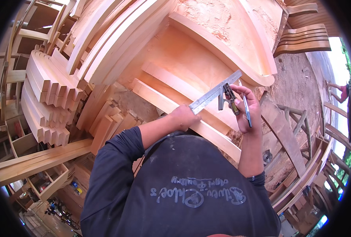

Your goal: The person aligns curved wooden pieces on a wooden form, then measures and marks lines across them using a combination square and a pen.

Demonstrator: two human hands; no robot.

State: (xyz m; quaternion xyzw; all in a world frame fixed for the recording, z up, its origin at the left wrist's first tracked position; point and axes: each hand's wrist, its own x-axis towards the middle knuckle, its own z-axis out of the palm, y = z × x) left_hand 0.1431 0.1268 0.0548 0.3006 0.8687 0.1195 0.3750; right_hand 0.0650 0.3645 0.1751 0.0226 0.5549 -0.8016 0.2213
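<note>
A combination square is held up between my two hands over pale wooden pieces. My left hand (183, 117) grips the lower end of its steel blade (214, 92). With my right hand (249, 108) I hold the square's head (231, 99), and a pen (246, 107) is tucked between the same fingers. Below the square lie a straight wooden strip (160, 94) nearest me and a second strip (171, 82) behind it. Both rest across a broad wooden surface (175, 49). A thick curved board (214, 47) lies farther back, its rounded end beyond my right hand.
Long curved boards (125, 44) are piled at the left, beside a stack of shaped pieces (46, 94). A long beam (42, 160) juts in lower left. Right are a leaning plank (285, 133), curved slatted wood (304, 40) and another person's arm (337, 87).
</note>
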